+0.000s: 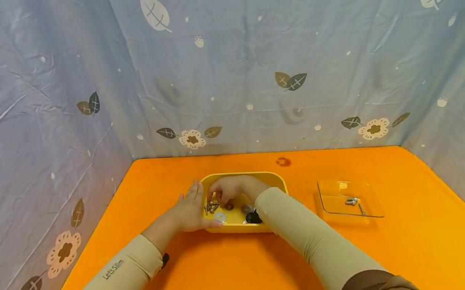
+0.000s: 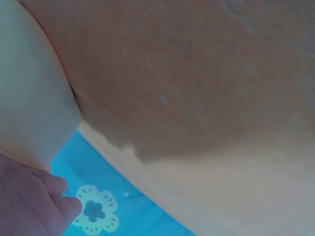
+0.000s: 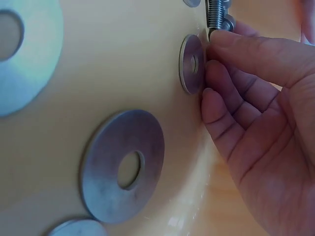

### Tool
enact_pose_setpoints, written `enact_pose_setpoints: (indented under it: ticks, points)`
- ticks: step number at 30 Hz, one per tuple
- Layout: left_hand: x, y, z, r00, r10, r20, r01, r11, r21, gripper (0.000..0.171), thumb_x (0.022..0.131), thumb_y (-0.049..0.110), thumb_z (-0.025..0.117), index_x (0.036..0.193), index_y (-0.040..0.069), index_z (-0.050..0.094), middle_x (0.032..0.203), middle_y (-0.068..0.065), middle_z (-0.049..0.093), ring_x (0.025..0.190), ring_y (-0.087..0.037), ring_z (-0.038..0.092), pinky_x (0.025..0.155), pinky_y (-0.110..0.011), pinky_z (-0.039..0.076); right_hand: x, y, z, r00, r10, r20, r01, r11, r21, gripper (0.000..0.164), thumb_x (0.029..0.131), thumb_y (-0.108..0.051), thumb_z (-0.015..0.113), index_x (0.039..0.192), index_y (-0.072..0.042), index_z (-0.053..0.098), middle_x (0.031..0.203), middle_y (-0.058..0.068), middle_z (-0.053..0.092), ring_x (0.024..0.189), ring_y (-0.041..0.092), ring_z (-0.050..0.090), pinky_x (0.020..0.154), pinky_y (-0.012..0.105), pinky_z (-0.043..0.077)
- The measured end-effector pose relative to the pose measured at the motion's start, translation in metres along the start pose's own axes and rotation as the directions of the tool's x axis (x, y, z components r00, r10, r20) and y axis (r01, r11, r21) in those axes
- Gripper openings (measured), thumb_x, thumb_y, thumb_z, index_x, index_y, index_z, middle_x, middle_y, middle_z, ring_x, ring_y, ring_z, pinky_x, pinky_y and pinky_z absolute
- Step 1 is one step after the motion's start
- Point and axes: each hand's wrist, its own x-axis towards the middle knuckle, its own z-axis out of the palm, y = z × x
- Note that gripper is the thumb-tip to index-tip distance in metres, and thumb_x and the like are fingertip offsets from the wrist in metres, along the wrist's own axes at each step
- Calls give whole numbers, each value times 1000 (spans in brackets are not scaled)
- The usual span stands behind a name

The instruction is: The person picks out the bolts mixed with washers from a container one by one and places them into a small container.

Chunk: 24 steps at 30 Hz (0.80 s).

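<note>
My left hand (image 1: 185,213) rests against the left end of the smooth yellow bin (image 1: 239,229), fingers straight, thumb at its near rim. Inside that end lie shiny threaded screws (image 1: 211,207); my right hand (image 1: 228,189) reaches in, fingers curled, thumb tip at a screw, though I cannot tell if it's pinched. Flat, round metal washers (image 3: 103,177) dot the bin's floor. Right of the bin, a clear, shallow tray (image 1: 332,196) holds small metal fasteners (image 1: 352,201).

The orange tabletop (image 1: 228,268) supports a yellow rectangular bin (image 1: 241,228) toward its far edge, a shallow transparent tray (image 1: 333,196) nearer its right edge, and bears a reddish ring-shaped mark (image 1: 284,162) just inside its far edge.
</note>
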Motion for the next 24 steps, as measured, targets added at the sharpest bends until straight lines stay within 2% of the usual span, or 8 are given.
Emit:
enact_pose_setpoints:
  ticks: [18, 24]
  points:
    - [2, -1, 1, 1000, -2, -5, 2, 1000, 2, 130, 62, 81, 51, 143, -7, 0, 148, -24, -10, 138, -34, -1, 106, -57, 13, -2, -3, 1, 997, 36, -68, -40, 998, -50, 19, 78, -4, 71, 93, -9, 62, 71, 0, 61, 60, 9, 56, 59, 21, 48]
    - [0, 0, 0, 1000, 3, -2, -3, 1000, 2, 129, 63, 81, 51, 143, -8, 1, 148, -25, -9, 138, -35, 0, 106, -57, 13, -3, -2, -1, 995, 35, -91, -37, 999, -18, 16, 77, -3, 71, 89, -8, 63, 70, -2, 60, 60, 8, 53, 58, 19, 46]
